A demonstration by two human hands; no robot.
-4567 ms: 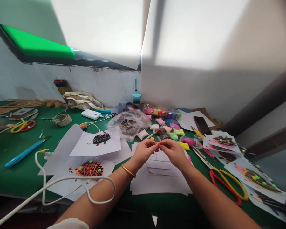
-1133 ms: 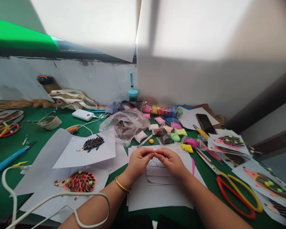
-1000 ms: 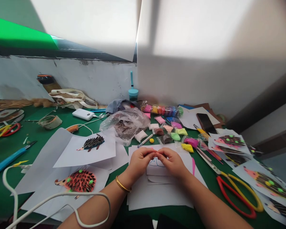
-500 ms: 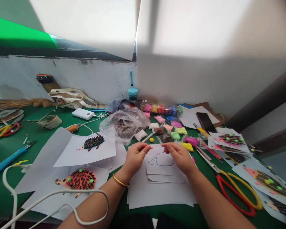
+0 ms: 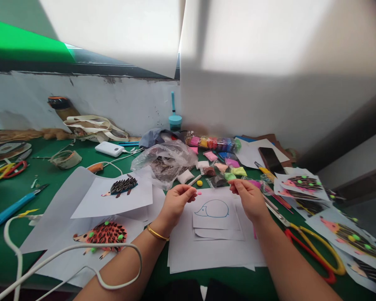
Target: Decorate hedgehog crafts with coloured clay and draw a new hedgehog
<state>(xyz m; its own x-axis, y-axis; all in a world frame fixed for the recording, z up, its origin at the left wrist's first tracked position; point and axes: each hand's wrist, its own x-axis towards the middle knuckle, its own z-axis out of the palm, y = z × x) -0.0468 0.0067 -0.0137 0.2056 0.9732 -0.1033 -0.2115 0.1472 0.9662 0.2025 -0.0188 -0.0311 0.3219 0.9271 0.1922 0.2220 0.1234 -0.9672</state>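
Observation:
My left hand (image 5: 180,200) pinches a small bit of pink clay (image 5: 199,193) between thumb and fingertips, held above the top edge of the paper. To the right, my right hand (image 5: 246,196) is closed in a pinch; whatever is between its fingers, if anything, is too small to see. Between and below both hands lies a blue outline drawing of a hedgehog (image 5: 218,215) on a small sheet, on top of larger white paper sheets (image 5: 213,257). A yellow clay ball (image 5: 199,183) sits just beyond my left fingertips.
Clay packets (image 5: 238,171) and a plastic bag of seeds (image 5: 164,163) lie ahead. Finished hedgehog pictures (image 5: 103,236) are at left, more (image 5: 351,234) at right. Large scissors (image 5: 313,246) rest by my right forearm. A white cable (image 5: 65,255) loops over my left forearm.
My right hand has moved right and slightly up, away from my left hand, uncovering more of the drawing. My left hand has shifted slightly left; the pink clay now shows more plainly.

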